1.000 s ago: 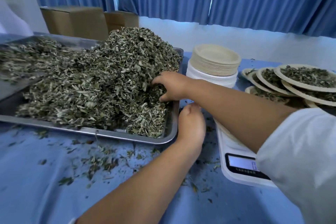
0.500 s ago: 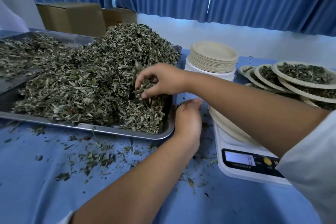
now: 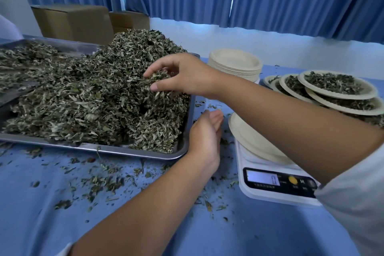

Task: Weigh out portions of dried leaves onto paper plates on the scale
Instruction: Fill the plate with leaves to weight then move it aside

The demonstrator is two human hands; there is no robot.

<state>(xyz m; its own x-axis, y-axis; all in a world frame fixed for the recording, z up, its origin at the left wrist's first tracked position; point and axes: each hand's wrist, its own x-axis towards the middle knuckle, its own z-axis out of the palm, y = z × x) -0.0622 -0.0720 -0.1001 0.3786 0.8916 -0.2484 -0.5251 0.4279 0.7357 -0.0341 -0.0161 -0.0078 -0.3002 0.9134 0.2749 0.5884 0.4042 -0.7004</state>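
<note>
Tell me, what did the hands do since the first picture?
The right hand was dug into the heap in the tray; it has come up, gripping a clump of dried leaves in curled fingers. The left hand stayed cupped beside the tray's corner. The paper plate on the scale is still empty.

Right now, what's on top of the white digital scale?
A pale round paper plate, visible part bare. The right forearm covers its right side, so leaves there can't be ruled out.
</note>
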